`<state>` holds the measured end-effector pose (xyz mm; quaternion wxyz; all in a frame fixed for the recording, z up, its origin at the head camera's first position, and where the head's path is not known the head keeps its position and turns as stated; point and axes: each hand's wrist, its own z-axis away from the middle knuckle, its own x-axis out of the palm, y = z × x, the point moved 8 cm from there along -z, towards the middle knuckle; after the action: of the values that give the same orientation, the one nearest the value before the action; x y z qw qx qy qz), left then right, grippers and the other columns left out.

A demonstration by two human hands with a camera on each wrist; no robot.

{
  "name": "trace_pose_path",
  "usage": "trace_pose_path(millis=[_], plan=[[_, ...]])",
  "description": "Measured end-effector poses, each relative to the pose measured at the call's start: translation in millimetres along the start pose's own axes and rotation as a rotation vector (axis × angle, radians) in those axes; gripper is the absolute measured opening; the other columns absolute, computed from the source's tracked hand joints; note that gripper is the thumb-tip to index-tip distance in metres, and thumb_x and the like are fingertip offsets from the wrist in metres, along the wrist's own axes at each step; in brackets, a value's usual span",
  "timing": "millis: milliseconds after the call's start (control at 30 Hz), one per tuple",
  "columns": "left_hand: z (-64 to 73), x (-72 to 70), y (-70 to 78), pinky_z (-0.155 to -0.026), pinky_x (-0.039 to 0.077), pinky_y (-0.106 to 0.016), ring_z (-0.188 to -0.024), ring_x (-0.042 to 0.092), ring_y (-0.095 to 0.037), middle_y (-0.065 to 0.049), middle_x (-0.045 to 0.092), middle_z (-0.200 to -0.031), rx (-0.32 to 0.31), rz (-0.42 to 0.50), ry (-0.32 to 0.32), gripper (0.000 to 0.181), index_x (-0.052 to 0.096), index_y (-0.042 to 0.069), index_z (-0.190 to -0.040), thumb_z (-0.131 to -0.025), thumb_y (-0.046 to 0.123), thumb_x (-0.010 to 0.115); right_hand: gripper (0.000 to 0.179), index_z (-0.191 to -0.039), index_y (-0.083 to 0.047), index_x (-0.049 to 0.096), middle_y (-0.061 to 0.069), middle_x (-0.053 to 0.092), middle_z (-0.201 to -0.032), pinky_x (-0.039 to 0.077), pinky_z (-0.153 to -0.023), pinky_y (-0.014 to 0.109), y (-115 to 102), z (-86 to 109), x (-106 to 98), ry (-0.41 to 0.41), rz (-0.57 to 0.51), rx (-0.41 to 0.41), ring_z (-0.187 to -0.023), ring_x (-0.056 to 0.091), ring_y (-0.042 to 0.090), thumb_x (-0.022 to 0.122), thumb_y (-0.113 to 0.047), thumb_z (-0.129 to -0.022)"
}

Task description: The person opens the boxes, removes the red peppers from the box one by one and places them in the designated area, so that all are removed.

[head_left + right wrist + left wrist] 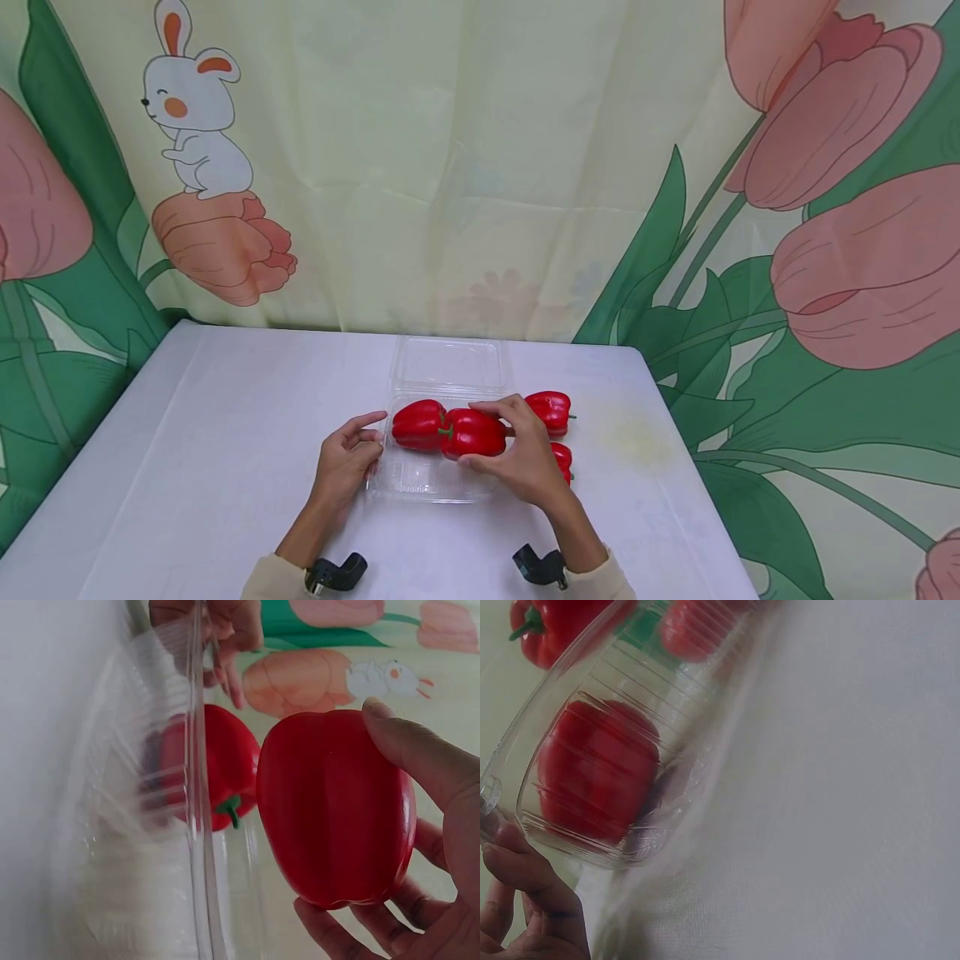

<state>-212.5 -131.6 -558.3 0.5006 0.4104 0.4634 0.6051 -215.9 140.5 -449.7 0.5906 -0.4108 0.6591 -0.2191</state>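
Note:
A clear plastic clamshell box [431, 485] sits on the table with its lid laid back. Inside its left part lies a red bell pepper [417, 426], seen through the ribbed wall in the left wrist view. My right hand [528, 458] grips another red bell pepper [337, 806] between thumb and fingers, over the box and just right of the first one. Its green stem points left in the head view. At the box's left edge, my left hand [343, 467] holds the rim, fingertips at the corner in the left wrist view.
To the right of the box lie two more red bell peppers [550, 412], the nearer one partly hidden by my right hand. The open lid [450, 365] extends toward the table's back edge. A printed curtain [390, 167] hangs behind the white table [217, 450].

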Motion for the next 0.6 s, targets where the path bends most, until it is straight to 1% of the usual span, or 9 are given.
trace_pose_path(millis=[200,433,600], plan=[[-0.5,-0.4,-1.3,-0.056,0.049,-0.022,-0.066,0.054,-0.014,-0.016,0.064,-0.113,-0.009,0.001,-0.009,0.048,0.065,0.015,-0.142,-0.096,0.004,0.065,0.074,-0.134,-0.038,0.070,-0.010,0.063,-0.125,0.065,-0.090,0.040,5.6,-2.7,-18.3,0.045,0.016,0.032,-0.123,0.060,0.016,0.101,-0.029,-0.067],[-1.2,-1.2,-2.7,-0.057,0.050,-0.022,-0.066,0.054,-0.015,-0.015,0.065,-0.111,-0.003,-0.004,-0.010,0.047,0.064,0.015,-0.142,-0.096,0.004,0.065,0.076,-0.137,-0.032,0.069,-0.001,0.063,-0.128,0.065,-0.088,0.045,7.6,-7.3,-39.7,0.084,0.008,0.027,-0.125,0.061,0.024,0.101,-0.028,-0.068],[-0.6,-0.8,-2.1,-0.057,0.050,-0.022,-0.065,0.053,-0.015,-0.014,0.065,-0.110,-0.004,0.004,-0.012,0.048,0.065,0.015,-0.142,-0.096,0.004,0.065,0.079,-0.139,-0.030,0.067,0.001,0.062,-0.131,0.065,-0.088,0.048,13.6,-10.4,-52.8,0.108,0.023,0.055,-0.125,0.062,0.026,0.101,-0.027,-0.068]])
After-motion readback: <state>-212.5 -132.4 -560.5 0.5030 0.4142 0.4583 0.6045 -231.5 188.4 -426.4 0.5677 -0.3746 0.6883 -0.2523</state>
